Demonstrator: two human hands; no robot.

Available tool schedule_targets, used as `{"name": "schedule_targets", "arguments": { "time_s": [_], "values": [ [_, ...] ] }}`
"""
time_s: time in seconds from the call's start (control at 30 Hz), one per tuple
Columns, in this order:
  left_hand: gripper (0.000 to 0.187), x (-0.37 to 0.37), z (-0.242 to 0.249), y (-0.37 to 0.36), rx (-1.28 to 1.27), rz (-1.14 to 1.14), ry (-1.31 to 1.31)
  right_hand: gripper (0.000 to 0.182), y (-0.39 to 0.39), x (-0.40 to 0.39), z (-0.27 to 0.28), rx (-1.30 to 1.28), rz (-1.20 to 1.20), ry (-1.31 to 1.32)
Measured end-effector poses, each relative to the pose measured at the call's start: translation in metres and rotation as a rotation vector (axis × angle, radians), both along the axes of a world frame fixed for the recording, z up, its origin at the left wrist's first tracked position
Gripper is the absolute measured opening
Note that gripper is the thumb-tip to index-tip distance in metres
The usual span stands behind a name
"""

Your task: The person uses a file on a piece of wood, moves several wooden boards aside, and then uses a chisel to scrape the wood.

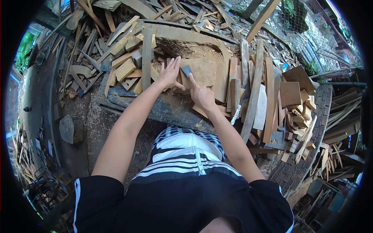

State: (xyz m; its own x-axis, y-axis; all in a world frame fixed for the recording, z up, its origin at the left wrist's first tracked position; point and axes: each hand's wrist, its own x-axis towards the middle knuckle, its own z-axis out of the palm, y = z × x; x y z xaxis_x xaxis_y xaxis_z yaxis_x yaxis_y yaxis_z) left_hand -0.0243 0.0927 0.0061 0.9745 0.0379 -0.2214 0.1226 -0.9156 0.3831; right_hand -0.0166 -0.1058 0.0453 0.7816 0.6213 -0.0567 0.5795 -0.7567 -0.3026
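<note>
A flat light-brown wooden board [202, 73] lies on the worn work surface in front of me. My left hand [169, 74] rests at the board's left side, its fingers stretched out and the thumb apart, holding nothing. My right hand [203, 96] is closed on a small blue-grey flat piece [186, 70] that looks like sandpaper. My index finger presses this piece against the board's left part. The other fingers of that hand are curled and partly hidden beneath it.
An upright-running grey plank [147, 58] and wood blocks [126, 69] lie left of the board. Long strips [254, 91] and a pile of small offcuts [301, 120] lie to the right. Behind is a rough hollowed slab [182, 40]. A stump [71, 129] stands at left.
</note>
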Motion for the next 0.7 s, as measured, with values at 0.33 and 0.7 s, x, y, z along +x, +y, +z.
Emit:
{"name": "schedule_targets", "arguments": {
  "time_s": [0.33,0.7],
  "values": [
    [0.135,0.008,-0.004,0.005,0.030,-0.039,0.246,0.061,0.018,0.013,0.000,-0.042,-0.057,0.084],
    [0.139,0.010,0.016,-0.001,-0.016,-0.017,0.281,0.061,0.004,-0.001,0.012,-0.095,-0.058,0.160]
  ]
}}
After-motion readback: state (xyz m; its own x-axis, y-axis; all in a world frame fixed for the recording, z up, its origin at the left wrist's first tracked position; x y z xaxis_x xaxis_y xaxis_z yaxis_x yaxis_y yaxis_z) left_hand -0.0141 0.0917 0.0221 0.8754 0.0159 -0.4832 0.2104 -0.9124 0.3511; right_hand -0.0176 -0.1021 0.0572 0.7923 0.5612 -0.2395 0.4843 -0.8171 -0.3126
